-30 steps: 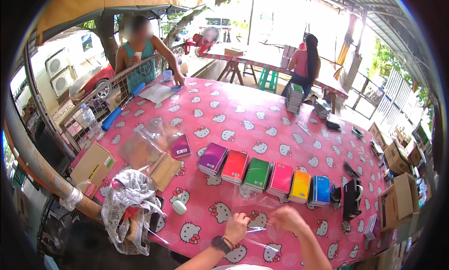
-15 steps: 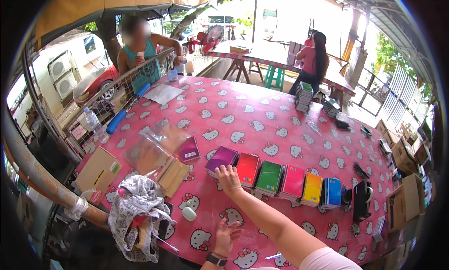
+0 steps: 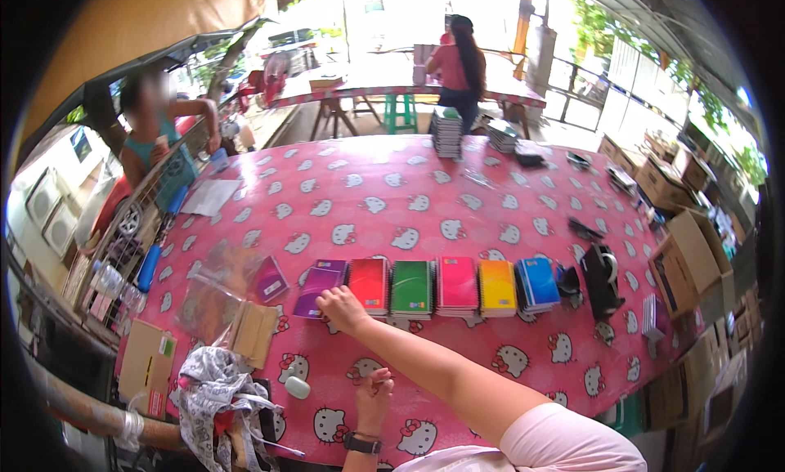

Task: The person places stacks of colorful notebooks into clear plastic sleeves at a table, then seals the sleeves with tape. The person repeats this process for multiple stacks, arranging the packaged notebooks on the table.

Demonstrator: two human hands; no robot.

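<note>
Six short stacks of spiral notebooks stand in a row across the table: purple (image 3: 309, 295), red (image 3: 370, 282), green (image 3: 411, 288), pink (image 3: 456, 284), yellow (image 3: 497, 286) and blue (image 3: 537, 282). My right hand (image 3: 343, 310) reaches leftward across my body, its fingers closed on the right edge of the top purple notebook, which sits slightly askew. Nearer to me, my left hand (image 3: 374, 392), with a dark watch at the wrist, hovers over the table with fingers curled in and nothing visible in them. A pale green oval case (image 3: 298, 387) lies left of it.
Left of the row lie another purple notebook (image 3: 270, 281), clear plastic wrapping (image 3: 214, 296), brown cardboard (image 3: 253, 335) and a patterned cloth bag (image 3: 214, 390). A black tape dispenser (image 3: 601, 282) stands to the right. Notebook stacks (image 3: 447, 135) sit at the far edge. Two people are beyond the table.
The view has turned to the right, shifting everything leftward. My left hand's fingers have curled in from a spread pose. My right hand stays at the purple stack.
</note>
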